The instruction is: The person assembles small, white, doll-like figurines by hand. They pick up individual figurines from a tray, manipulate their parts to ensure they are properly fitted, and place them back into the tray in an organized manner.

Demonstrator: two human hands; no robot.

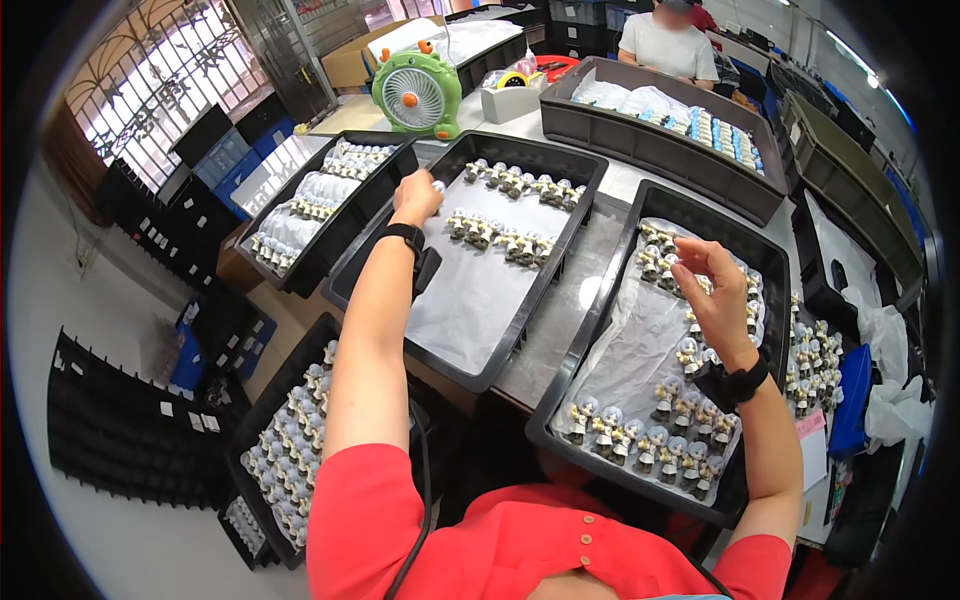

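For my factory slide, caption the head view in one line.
The left hand and right hand reach over paper-lined black trays of small figurines, a green fan beyond.

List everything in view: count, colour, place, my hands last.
figurines: too many to count, mostly grey and white, in the trays
middle tray: one, black, straight ahead
right tray: one, black, lower right
left tray: one, black, centre left
lower tray: one, black, lower left
liners: several, white, inside trays
large bin: one, grey, far right
fan: one, green, beyond the middle tray
stacked crates: several, black and blue, far left
container: one, blue, right side
barred window: one, pale, upper left
co-worker: one, white shirt, behind the large bin
left hand: one, bare, at the middle tray's left rim
right hand: one, bare, over the right tray
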